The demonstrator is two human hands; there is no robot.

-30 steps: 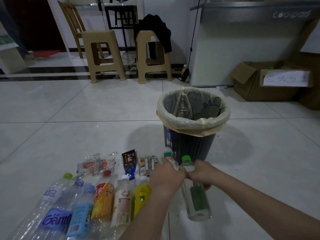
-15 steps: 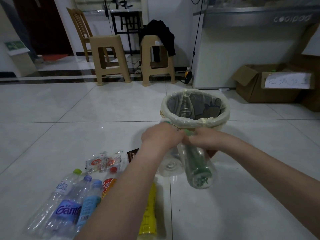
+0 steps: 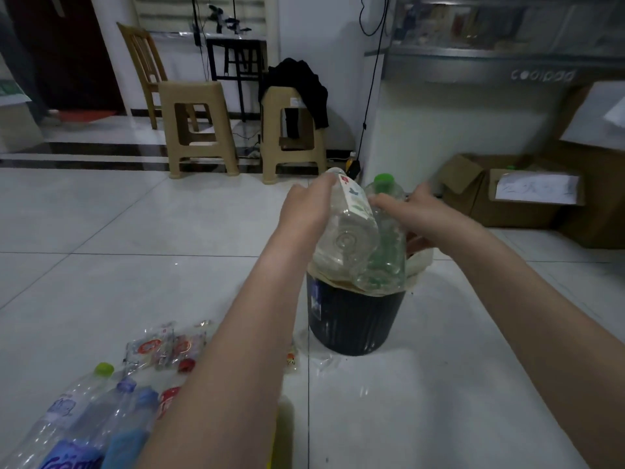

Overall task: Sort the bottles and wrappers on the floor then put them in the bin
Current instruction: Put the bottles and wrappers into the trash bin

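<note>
Over the black bin (image 3: 355,319), lined with a pale bag, I hold two clear bottles side by side. My left hand (image 3: 306,208) grips a white-labelled bottle (image 3: 345,238). My right hand (image 3: 412,211) grips a green-capped bottle (image 3: 385,252) with a green label. Both bottles hang base-down just above the bin's mouth and hide most of its rim. On the floor at lower left lie several more bottles (image 3: 98,418) in a row, partly behind my left forearm, with clear wrappers (image 3: 162,346) beyond them.
Two beige plastic stools (image 3: 199,130) and a wooden chair (image 3: 142,62) stand at the back; a dark cloth drapes one stool. A white counter and open cardboard boxes (image 3: 507,191) sit at the right. White tiled floor surrounds the bin.
Both hands have lifted the two bottles from the floor beside the row up and forward over the bin. The camera view has shifted closer to the bin.
</note>
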